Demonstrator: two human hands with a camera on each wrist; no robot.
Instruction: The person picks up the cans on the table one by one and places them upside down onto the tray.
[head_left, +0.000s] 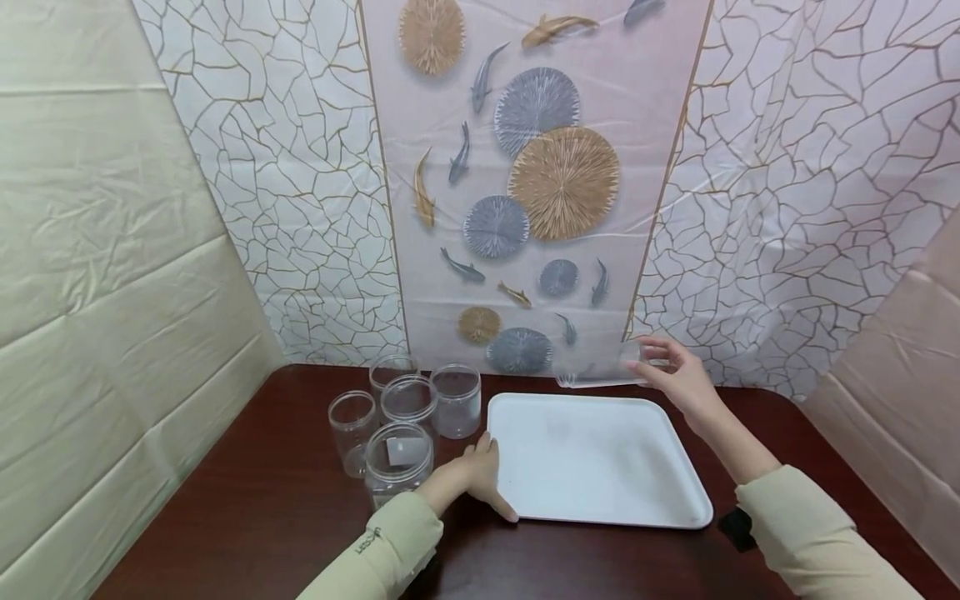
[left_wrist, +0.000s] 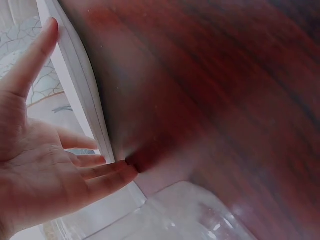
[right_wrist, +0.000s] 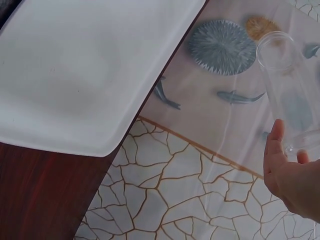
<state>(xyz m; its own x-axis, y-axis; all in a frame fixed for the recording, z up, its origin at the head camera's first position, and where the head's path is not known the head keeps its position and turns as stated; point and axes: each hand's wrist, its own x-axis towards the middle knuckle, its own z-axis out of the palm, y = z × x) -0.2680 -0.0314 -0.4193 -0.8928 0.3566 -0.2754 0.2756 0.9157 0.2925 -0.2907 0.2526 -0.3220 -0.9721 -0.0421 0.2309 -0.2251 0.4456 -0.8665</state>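
My right hand (head_left: 678,379) grips one end of a clear jar (head_left: 600,372), fingers and thumb around it. The jar lies on its side in the air over the back edge of a white tray (head_left: 592,467). In the right wrist view, its round rim points away from the hand (right_wrist: 292,185), and the clear jar (right_wrist: 290,95) looks hollow, with nothing inside. My left hand (head_left: 480,477) rests at the tray's left edge; its fingers, fairly straight, touch the side, while the thumb lies at the near left corner of the tray (left_wrist: 80,65).
Several clear jars stand grouped left of the tray, including a front jar (head_left: 399,462) near my left forearm and a back jar (head_left: 457,404) close to the tray. Dark red table (head_left: 300,533) lies underneath. A patterned cloth (head_left: 525,292) hangs behind the table's back edge.
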